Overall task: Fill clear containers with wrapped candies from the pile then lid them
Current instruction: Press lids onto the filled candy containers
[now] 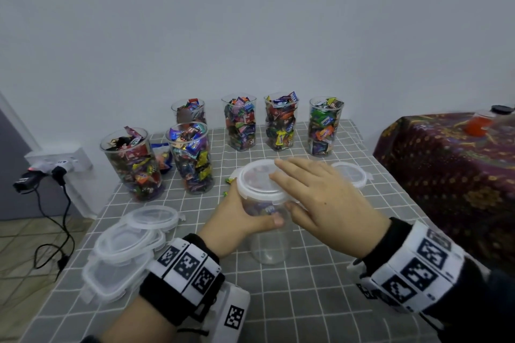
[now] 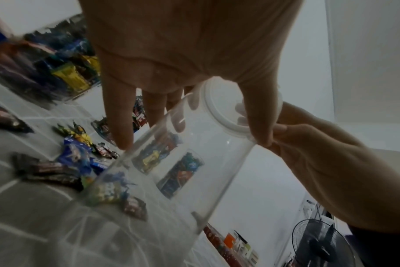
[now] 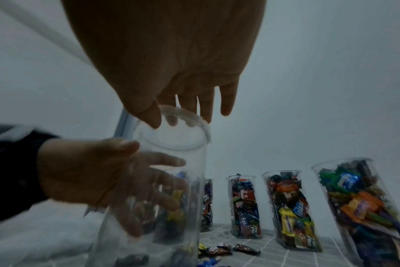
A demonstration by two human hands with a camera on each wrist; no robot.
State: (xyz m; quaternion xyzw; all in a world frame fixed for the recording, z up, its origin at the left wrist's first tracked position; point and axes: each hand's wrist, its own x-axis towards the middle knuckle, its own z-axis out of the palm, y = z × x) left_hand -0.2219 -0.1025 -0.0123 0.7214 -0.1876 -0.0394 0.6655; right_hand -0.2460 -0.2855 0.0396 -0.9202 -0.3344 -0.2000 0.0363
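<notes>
Grey checked tablecloth (image 1: 320,281) carries six candy-filled containers (image 1: 240,122) at the back. We curl our left hand (image 1: 237,220) round a clear container (image 1: 267,234), seemingly empty, while our right hand (image 1: 326,198) rests flat, fingers straight, on its white lid (image 1: 256,179).

Only a few words can be read. In the right wrist view, one blue candy wrapper (image 3: 300,210) inside a filled container (image 3: 292,211) shows the word "Relax", and a second blue wrapper (image 3: 243,222) in the next container (image 3: 245,206) shows only "Rel". The black-and-white square code marks on the wrist bands (image 1: 186,262) are patterns, not letters. The print on the other wrappers is too blurred or too small to read.
</notes>
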